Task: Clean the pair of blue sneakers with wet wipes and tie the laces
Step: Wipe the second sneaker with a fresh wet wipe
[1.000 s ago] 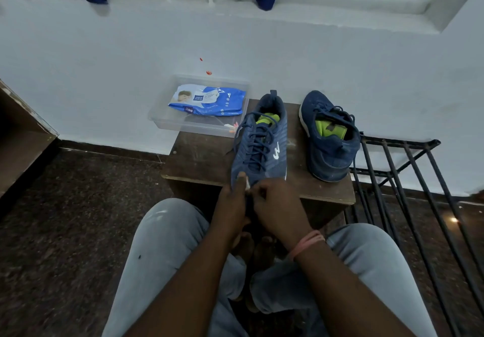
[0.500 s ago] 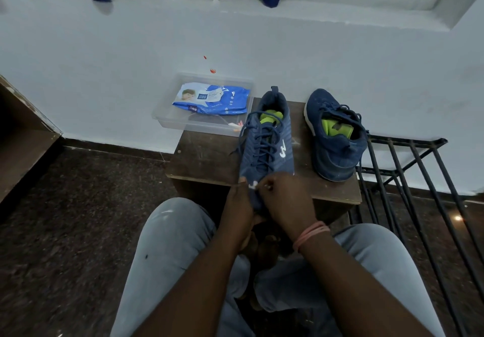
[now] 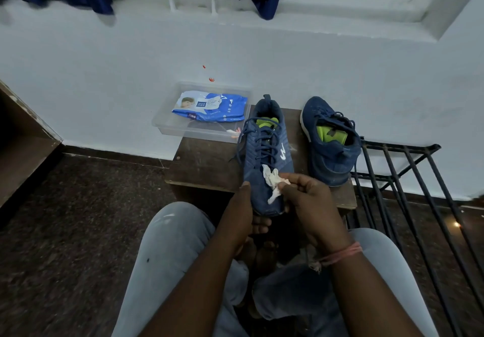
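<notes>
The dark wooden worktop [image 3: 207, 163] stands against a white wall [image 3: 104, 74] on speckled dark floor [image 3: 78, 232]. The left hand [image 3: 242, 213] grips the near blue mesh sneaker [image 3: 264, 158] by its toe; the right hand [image 3: 309, 200] pinches a crumpled white wipe [image 3: 272, 179].

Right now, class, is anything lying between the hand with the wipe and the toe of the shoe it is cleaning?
Nothing visible. The right hand pinches the crumpled wipe directly over the near shoe, while the left hand holds the shoe's toe from the side, not across the wiping path.
</notes>
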The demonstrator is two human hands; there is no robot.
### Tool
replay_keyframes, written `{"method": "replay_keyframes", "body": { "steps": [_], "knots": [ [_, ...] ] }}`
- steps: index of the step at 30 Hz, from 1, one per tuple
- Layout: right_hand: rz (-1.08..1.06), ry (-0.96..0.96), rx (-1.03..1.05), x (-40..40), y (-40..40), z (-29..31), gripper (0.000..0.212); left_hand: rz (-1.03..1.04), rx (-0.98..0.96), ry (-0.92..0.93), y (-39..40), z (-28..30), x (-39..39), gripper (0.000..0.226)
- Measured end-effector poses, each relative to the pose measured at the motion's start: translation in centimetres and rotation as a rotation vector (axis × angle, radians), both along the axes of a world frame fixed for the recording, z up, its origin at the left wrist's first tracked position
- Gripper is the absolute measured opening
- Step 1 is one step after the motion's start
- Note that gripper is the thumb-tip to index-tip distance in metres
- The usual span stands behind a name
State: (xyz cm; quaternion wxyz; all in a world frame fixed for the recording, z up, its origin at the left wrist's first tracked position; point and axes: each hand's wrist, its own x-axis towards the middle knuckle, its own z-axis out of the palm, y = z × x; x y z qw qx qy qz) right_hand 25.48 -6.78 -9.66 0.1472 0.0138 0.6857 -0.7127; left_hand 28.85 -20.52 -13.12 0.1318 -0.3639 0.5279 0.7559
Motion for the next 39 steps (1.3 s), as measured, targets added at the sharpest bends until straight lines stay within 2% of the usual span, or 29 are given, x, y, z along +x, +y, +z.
{"method": "replay_keyframes", "body": {
  "steps": [2,5,8,9,12,16,19,22,27,30,32,35,37,39],
  "knots": [
    [-0.039,-0.032,-0.031,0.2,0.5,0.0,0.012,-0.010,-0.136,-0.011,-0.2,-0.7,0.4,0.057],
    [-0.069,-0.115,-0.096,0.8,1.1,0.0,0.013,0.016,-0.390,0.120,-0.5,-1.0,1.4,0.048],
    [-0.066,-0.127,-0.167,1.5,1.1,0.4,0.011,0.179,-0.869,0.410,-0.6,0.7,2.5,0.046],
    [-0.060,-0.105,-0.175,1.8,1.1,0.8,0.011,0.177,-0.906,0.507,-0.5,1.4,2.8,0.042],
    [-0.042,0.015,-0.119,2.5,1.3,1.5,0.010,0.040,-0.649,0.559,0.6,3.0,3.5,0.030],
    [-0.021,0.083,-0.024,3.3,1.3,1.2,0.009,0.106,-0.336,0.515,1.1,3.3,3.9,0.007],
    [-0.022,0.055,-0.061,2.5,1.7,0.9,0.014,0.192,-0.219,0.437,0.3,3.4,3.9,0.011],
    [-0.021,0.037,-0.120,1.8,2.1,0.5,0.016,0.301,-0.104,0.439,-0.2,3.4,3.9,0.015],
    [0.011,-0.028,-0.253,2.3,1.3,-0.3,0.026,0.491,0.293,0.449,-0.1,3.4,3.7,0.016],
    [0.018,-0.048,-0.255,2.9,0.4,-0.7,0.028,0.439,0.399,0.401,-0.1,3.5,4.1,0.033],
    [0.010,-0.048,-0.253,3.2,0.0,-0.6,0.026,0.356,0.335,0.435,0.0,3.7,4.2,0.049],
    [0.044,-0.045,-0.268,3.5,-0.2,-0.3,0.022,0.239,0.022,0.497,0.5,3.2,4.5,0.051],
    [0.060,-0.013,-0.241,3.5,0.0,-0.2,0.025,0.165,-0.157,0.520,0.6,2.8,4.8,0.041],
    [0.044,0.020,-0.199,3.3,0.3,-0.4,0.027,0.188,-0.293,0.504,0.5,2.8,5.1,0.019]
  ]
}}
